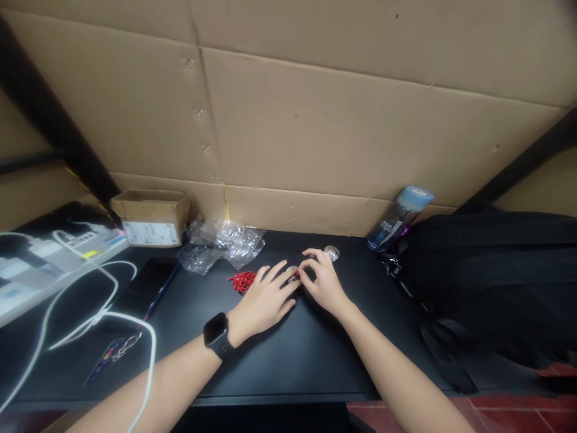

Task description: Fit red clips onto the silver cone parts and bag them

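My left hand (262, 302), with a dark watch (216, 331) on the wrist, lies palm down with its fingers spread. Its index fingertip reaches a small round shiny container (292, 270) that the fingers partly hide. Close to the same container, my right hand (323, 281) is closed in a pinch of thumb and index finger, with a bit of red at the fingertips, too small to name. Just beyond the left hand is a pile of small red stick-like pieces (242, 281), partly covered by it. A second round shiny piece (332, 252) rests behind my right hand.
Crumpled clear plastic bags (229, 240) and a small cardboard box (152, 219) stand at the back left. White cables (108, 314), a power strip (58, 264), a dark tablet-like device (151, 285) and a keychain (106, 359) lie left. At right are a bottle (396, 219) and black backpack (496, 282).
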`<control>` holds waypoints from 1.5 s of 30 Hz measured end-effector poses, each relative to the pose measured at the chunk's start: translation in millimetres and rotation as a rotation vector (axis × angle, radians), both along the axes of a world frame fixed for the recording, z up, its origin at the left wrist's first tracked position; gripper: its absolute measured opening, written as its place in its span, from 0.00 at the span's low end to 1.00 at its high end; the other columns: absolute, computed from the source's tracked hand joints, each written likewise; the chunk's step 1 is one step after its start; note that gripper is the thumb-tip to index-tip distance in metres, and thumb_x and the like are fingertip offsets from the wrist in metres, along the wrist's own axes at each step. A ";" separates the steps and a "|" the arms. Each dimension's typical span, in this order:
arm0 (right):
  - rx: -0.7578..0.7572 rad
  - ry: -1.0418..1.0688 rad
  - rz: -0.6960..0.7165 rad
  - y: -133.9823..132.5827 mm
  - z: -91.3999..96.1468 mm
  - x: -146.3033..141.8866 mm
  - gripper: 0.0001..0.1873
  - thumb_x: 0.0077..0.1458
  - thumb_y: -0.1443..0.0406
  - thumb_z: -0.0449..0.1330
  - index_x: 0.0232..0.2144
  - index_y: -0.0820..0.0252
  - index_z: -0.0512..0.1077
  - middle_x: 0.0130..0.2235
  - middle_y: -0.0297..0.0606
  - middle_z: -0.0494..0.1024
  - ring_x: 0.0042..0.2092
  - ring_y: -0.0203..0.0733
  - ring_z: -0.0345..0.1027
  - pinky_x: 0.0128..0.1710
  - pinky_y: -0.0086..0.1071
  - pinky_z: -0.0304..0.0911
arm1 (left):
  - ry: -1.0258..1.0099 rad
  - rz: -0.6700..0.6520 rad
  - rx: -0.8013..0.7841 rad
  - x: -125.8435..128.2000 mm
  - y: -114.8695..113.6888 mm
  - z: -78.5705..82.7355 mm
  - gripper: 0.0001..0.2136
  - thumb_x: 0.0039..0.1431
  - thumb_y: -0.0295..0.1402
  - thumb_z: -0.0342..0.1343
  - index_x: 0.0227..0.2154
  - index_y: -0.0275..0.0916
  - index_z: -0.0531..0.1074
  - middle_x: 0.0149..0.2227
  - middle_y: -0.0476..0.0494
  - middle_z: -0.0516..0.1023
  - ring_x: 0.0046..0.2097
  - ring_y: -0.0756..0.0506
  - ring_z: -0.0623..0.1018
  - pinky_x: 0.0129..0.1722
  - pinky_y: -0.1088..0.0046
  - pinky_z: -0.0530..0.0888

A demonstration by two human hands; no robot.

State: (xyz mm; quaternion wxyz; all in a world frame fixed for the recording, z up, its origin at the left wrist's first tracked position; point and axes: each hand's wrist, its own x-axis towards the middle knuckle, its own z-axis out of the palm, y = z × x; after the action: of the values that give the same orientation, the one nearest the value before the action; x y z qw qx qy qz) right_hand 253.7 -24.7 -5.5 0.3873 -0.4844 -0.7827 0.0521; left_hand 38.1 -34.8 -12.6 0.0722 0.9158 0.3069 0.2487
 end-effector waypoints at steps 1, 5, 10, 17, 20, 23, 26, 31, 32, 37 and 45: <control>-0.002 -0.005 -0.001 0.6 -0.4 0.3 0.04 0.62 0.68 0.61 0.35 0.55 0.75 0.53 0.46 0.73 0.57 0.54 0.66 0.59 0.54 0.65 | 0.012 0.003 -0.004 1.2 -0.2 -1.5 0.20 0.68 0.33 0.55 0.62 0.46 0.69 0.65 0.36 0.71 0.71 0.29 0.61 0.65 0.41 0.58; -0.009 -0.027 0.000 3.9 -3.2 2.2 0.04 0.62 0.68 0.61 0.34 0.56 0.74 0.53 0.46 0.73 0.57 0.53 0.66 0.58 0.52 0.65 | 0.021 0.026 -0.007 5.0 0.6 -7.7 0.21 0.70 0.36 0.54 0.63 0.45 0.68 0.65 0.36 0.71 0.71 0.30 0.62 0.66 0.42 0.58; -0.034 -0.047 0.004 7.7 -8.4 3.5 0.05 0.62 0.68 0.61 0.33 0.56 0.74 0.52 0.45 0.74 0.56 0.52 0.66 0.58 0.49 0.65 | 0.064 0.065 0.012 7.2 0.2 -16.1 0.23 0.71 0.38 0.52 0.66 0.44 0.65 0.67 0.36 0.68 0.71 0.30 0.61 0.67 0.41 0.56; -0.045 -0.058 -0.124 22.6 -6.7 40.6 0.13 0.58 0.66 0.63 0.46 0.54 0.73 0.50 0.44 0.76 0.53 0.54 0.69 0.55 0.49 0.66 | 0.182 0.155 0.094 6.0 -0.3 -20.2 0.25 0.72 0.45 0.48 0.69 0.49 0.61 0.71 0.41 0.62 0.73 0.31 0.56 0.68 0.42 0.57; -0.066 -0.096 -0.295 34.6 -11.0 70.4 0.20 0.52 0.66 0.65 0.49 0.55 0.73 0.52 0.46 0.76 0.53 0.57 0.69 0.55 0.51 0.66 | 0.168 0.199 0.110 6.4 0.2 -16.1 0.25 0.71 0.46 0.50 0.68 0.53 0.63 0.72 0.41 0.61 0.73 0.29 0.56 0.67 0.40 0.58; -0.132 -0.095 -0.398 43.9 -17.8 89.6 0.21 0.54 0.64 0.64 0.51 0.55 0.73 0.53 0.46 0.78 0.54 0.59 0.70 0.55 0.53 0.66 | 0.125 0.214 0.109 3.1 3.2 -3.8 0.22 0.71 0.43 0.51 0.66 0.51 0.66 0.69 0.39 0.65 0.71 0.29 0.58 0.65 0.41 0.60; -0.201 -0.075 -0.416 48.4 -21.9 95.5 0.20 0.55 0.63 0.63 0.51 0.53 0.73 0.52 0.44 0.81 0.53 0.57 0.72 0.54 0.52 0.67 | 0.057 0.224 0.109 -13.9 14.3 13.5 0.18 0.71 0.37 0.52 0.60 0.46 0.72 0.64 0.38 0.71 0.70 0.30 0.61 0.63 0.45 0.61; -0.227 -0.067 -0.401 50.7 -23.1 97.0 0.19 0.55 0.63 0.64 0.50 0.52 0.73 0.50 0.41 0.83 0.52 0.54 0.75 0.53 0.51 0.67 | 0.083 0.096 0.009 -68.7 40.9 30.2 0.09 0.60 0.33 0.64 0.44 0.46 0.80 0.54 0.42 0.77 0.64 0.32 0.66 0.61 0.50 0.61; -0.224 -0.065 -0.399 51.1 -23.5 97.6 0.19 0.55 0.63 0.64 0.50 0.52 0.73 0.50 0.41 0.83 0.52 0.54 0.75 0.53 0.51 0.68 | 0.115 0.074 -0.030 -77.7 43.6 31.1 0.10 0.57 0.32 0.67 0.42 0.47 0.81 0.55 0.43 0.76 0.64 0.32 0.65 0.60 0.51 0.61; -0.213 -0.048 -0.391 53.4 -27.5 100.7 0.20 0.54 0.62 0.64 0.50 0.52 0.73 0.50 0.42 0.82 0.51 0.54 0.76 0.53 0.51 0.68 | 0.213 0.043 -0.192 -92.2 43.0 33.6 0.13 0.47 0.30 0.74 0.36 0.50 0.82 0.52 0.47 0.74 0.59 0.35 0.67 0.55 0.57 0.61; -0.211 -0.003 -0.364 56.1 -31.7 103.5 0.18 0.53 0.61 0.63 0.48 0.53 0.73 0.48 0.41 0.83 0.48 0.52 0.77 0.51 0.49 0.69 | 0.239 0.081 -0.239 -97.2 47.8 32.7 0.14 0.45 0.27 0.74 0.34 0.52 0.83 0.51 0.48 0.74 0.57 0.36 0.66 0.55 0.58 0.59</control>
State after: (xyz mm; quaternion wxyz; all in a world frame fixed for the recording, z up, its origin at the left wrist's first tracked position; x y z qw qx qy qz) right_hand 357.2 31.4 -37.2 0.3365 -0.6558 -0.6729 0.0621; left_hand -59.2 13.0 20.1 0.1337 0.9106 0.3774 0.1025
